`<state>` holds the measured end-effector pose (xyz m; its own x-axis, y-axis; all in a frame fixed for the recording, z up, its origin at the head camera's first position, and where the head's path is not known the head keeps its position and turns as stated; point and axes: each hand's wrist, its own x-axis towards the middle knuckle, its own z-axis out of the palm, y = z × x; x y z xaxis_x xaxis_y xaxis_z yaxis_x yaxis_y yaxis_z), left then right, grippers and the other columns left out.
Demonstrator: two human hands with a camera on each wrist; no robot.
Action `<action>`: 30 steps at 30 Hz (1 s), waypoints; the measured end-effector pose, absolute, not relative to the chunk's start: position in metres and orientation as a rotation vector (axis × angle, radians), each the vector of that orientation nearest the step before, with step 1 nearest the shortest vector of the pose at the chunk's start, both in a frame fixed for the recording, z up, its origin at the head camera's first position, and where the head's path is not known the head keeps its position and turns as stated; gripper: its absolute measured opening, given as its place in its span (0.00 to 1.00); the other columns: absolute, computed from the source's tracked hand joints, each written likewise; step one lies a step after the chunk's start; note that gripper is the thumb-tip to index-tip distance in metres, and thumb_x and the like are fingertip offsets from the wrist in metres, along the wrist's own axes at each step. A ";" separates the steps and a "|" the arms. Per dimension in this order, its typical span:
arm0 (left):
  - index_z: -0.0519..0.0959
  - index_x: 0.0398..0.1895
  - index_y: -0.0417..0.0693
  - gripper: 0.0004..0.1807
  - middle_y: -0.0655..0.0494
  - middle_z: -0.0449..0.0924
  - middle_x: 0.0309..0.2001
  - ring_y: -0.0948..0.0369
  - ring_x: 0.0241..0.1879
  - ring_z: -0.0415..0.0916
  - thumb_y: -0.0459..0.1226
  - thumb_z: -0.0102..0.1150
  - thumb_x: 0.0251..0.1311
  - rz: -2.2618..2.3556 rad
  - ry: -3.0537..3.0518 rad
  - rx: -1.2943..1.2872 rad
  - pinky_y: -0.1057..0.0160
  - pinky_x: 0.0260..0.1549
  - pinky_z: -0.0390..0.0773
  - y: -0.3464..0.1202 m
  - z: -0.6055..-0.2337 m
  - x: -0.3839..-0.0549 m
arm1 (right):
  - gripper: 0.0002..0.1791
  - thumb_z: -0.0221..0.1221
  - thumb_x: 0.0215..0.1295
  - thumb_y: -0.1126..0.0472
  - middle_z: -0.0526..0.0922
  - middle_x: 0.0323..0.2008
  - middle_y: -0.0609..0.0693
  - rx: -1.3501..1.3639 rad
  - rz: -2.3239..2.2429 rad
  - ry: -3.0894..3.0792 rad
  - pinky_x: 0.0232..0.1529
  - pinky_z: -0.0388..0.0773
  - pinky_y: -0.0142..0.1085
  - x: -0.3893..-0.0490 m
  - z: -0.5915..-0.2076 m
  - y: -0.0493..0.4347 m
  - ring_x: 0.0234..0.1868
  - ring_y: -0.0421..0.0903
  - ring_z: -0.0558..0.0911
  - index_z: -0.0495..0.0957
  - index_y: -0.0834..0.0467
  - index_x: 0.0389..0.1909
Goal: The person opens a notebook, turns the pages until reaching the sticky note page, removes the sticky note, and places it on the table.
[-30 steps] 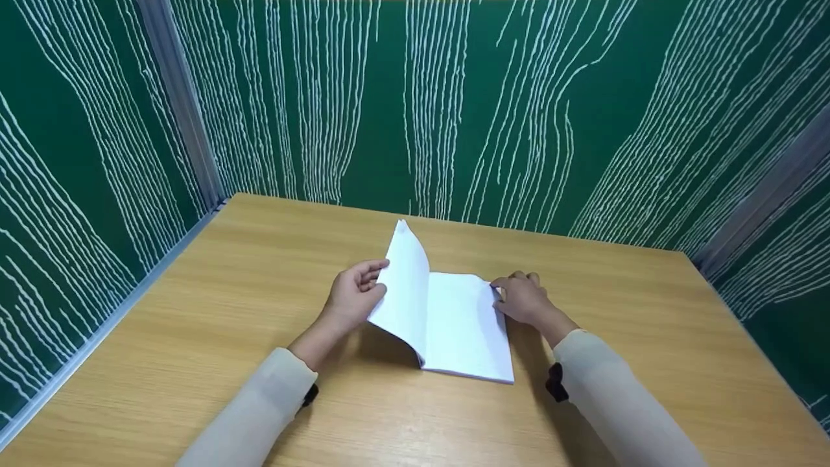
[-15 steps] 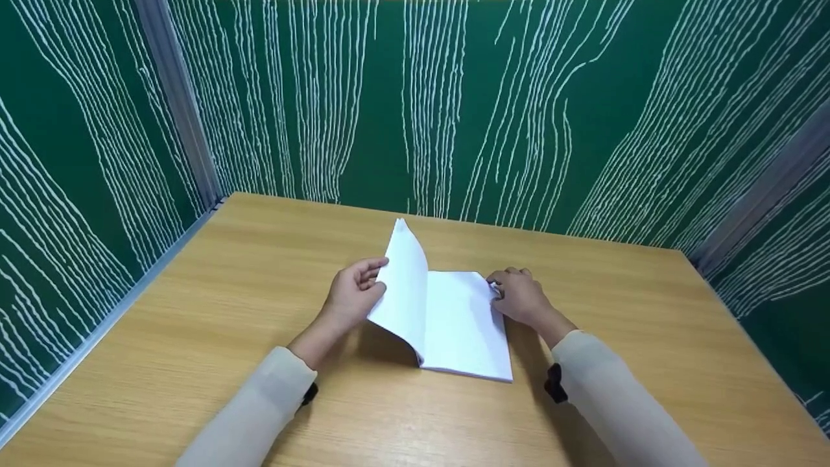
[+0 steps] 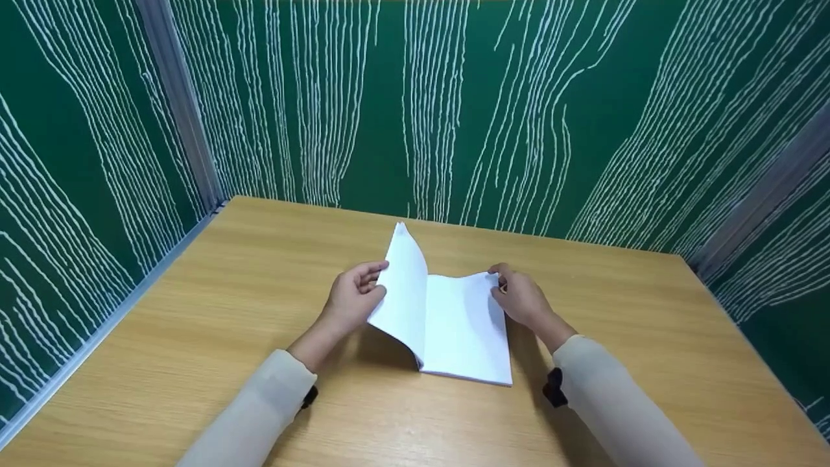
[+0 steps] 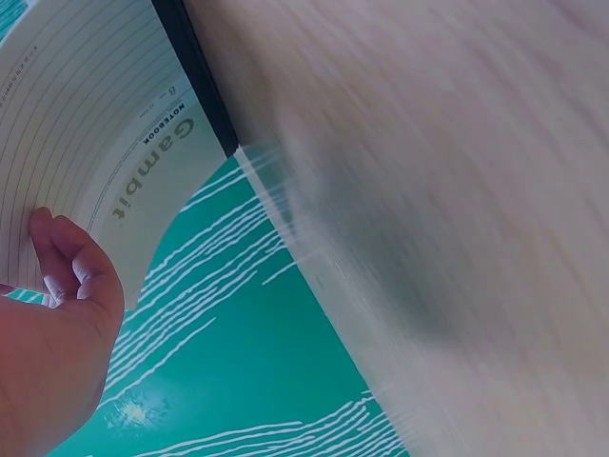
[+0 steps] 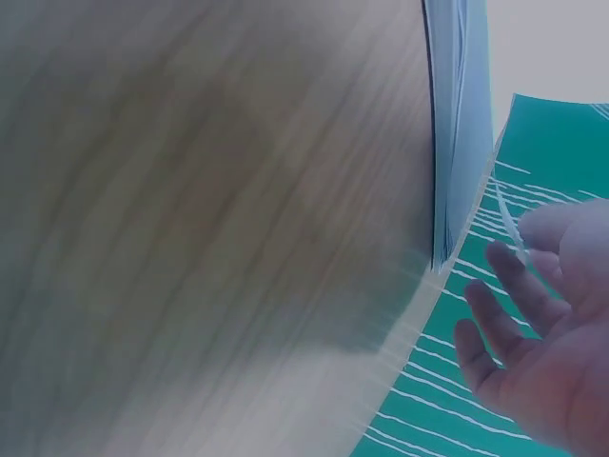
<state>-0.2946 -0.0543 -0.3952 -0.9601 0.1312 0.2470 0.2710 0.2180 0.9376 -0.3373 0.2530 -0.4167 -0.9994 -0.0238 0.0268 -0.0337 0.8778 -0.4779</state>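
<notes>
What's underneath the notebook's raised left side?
Shaded wooden table shows beneath the raised side. The left wrist view shows its underside: a lined cover printed "Gambit NOTEBOOK". What lies under the flatter right side is covered.

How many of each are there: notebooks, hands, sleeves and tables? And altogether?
Notebook: 1
Hands: 2, the left hand and the right hand
Sleeves: 2, the left sleeve and the right sleeve
Table: 1
Total: 6

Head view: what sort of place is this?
Probably a booth-like workstation: a wood-grain table, green walls with wavy white lines along its far and side edges, and greyish posts at the corners.
</notes>
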 end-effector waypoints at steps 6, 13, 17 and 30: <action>0.73 0.49 0.51 0.18 0.58 0.75 0.48 0.64 0.44 0.73 0.34 0.51 0.53 -1.871 -2.371 -0.371 0.66 0.44 0.74 -0.054 -0.395 -0.294 | 0.18 0.53 0.57 0.65 0.74 0.47 0.52 0.101 0.799 -2.940 0.47 0.73 0.43 -0.338 -0.419 0.253 0.44 0.48 0.73 0.72 0.53 0.50; 0.73 0.49 0.50 0.18 0.58 0.76 0.48 0.65 0.45 0.74 0.34 0.51 0.52 -1.877 -2.366 -0.370 0.67 0.44 0.74 -0.056 -0.395 -0.294 | 0.15 0.53 0.56 0.67 0.71 0.44 0.51 0.110 0.836 -2.890 0.45 0.74 0.41 -0.339 -0.417 0.252 0.43 0.48 0.73 0.76 0.56 0.45; 0.74 0.49 0.49 0.19 0.58 0.76 0.47 0.65 0.45 0.74 0.33 0.51 0.52 -1.888 -2.351 -0.372 0.68 0.44 0.74 -0.056 -0.393 -0.294 | 0.14 0.53 0.55 0.68 0.71 0.43 0.50 0.130 0.876 -2.851 0.45 0.75 0.40 -0.340 -0.417 0.254 0.42 0.48 0.74 0.78 0.58 0.43; 0.71 0.51 0.41 0.19 0.48 0.74 0.51 0.57 0.50 0.72 0.30 0.50 0.53 -1.933 -2.349 -0.410 0.63 0.47 0.72 -0.057 -0.384 -0.288 | 0.22 0.45 0.64 0.60 0.73 0.42 0.51 0.106 1.125 -2.762 0.34 0.76 0.35 -0.336 -0.415 0.252 0.36 0.47 0.75 0.58 0.47 0.59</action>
<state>-0.2878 -0.0565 -0.3843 -0.9617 0.1587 0.2234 0.2498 0.1725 0.9528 -0.3362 0.2517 -0.4154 -0.9852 -0.0060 0.1714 -0.1241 0.7150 -0.6880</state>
